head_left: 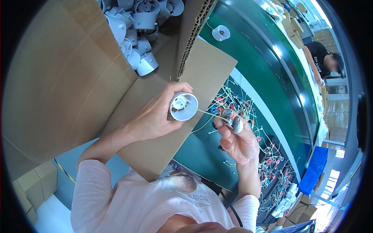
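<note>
My left hand is closed round a white plastic cylinder housing, its open end facing me and a round hub with ribs inside. A thin pale wire runs from inside the housing to my right hand. The thumb and a finger of that hand, wearing greyish fingertip covers, pinch the wire's far end along with a small part I cannot make out. Behind and beside my right hand lies a heap of small motors with pale wires, with red and blue ends showing.
A big open cardboard box at the left holds several white housings; its flap lies under my left hand. One housing sits on the green conveyor belt. Far right, another person works beyond the belt, near a blue bin.
</note>
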Tool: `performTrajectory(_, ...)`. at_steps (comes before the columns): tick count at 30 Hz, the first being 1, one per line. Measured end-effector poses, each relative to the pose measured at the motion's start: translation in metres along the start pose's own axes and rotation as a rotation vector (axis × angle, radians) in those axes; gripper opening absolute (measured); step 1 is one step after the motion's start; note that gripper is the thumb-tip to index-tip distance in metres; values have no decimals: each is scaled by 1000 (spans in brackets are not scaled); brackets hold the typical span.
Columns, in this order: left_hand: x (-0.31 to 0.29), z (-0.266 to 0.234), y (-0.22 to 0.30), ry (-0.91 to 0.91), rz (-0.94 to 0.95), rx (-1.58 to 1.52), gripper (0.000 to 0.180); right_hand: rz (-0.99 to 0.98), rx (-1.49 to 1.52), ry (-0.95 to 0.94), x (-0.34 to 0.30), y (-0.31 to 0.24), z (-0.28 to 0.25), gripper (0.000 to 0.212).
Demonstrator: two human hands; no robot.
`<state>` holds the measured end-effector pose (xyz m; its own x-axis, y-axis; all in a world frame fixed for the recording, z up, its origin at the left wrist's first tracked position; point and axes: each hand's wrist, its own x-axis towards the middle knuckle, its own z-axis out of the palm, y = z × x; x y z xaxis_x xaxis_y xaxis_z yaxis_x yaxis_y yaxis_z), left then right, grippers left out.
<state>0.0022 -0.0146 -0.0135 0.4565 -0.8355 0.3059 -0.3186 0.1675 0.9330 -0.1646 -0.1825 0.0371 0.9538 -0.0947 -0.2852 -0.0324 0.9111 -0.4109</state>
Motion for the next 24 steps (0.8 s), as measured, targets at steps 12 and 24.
performTrajectory(12,2,0,1,23,158,139,63,-67,122,139,0,18,8,30)
performTrajectory(24,-1,-7,16,64,464,770,67,-144,-725,114,19,34,33,27)
